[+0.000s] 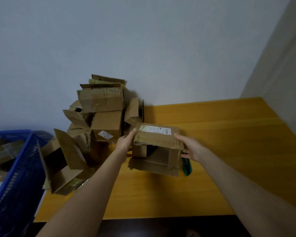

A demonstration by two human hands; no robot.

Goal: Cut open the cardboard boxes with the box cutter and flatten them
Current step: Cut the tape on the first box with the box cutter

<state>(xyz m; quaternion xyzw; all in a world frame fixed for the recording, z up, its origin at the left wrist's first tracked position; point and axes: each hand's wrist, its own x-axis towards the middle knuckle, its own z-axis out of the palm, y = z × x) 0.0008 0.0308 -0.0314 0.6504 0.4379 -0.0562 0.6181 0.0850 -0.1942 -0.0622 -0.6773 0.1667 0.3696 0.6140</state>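
Item: box [156, 142], brown, labelled top, near end open with flaps splayed; mid-table [229, 134], on its near flaps.
Left hand [126, 141]: grasps the box's left side, thumb on top.
Right hand [190, 148]: grasps the right side, thumb on top.
Cutter [187, 166]: green, just under the right hand; whether it is held cannot be told.
Pile [101, 113]: opened boxes, far left, against the wall.
Crate [22, 161]: blue, near left, holding cardboard.

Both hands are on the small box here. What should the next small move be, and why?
Probably free the right hand and bring the green box cutter, just beneath it, to the taped top. The box gapes open in front, but its top looks taped shut; the left hand can steady it.
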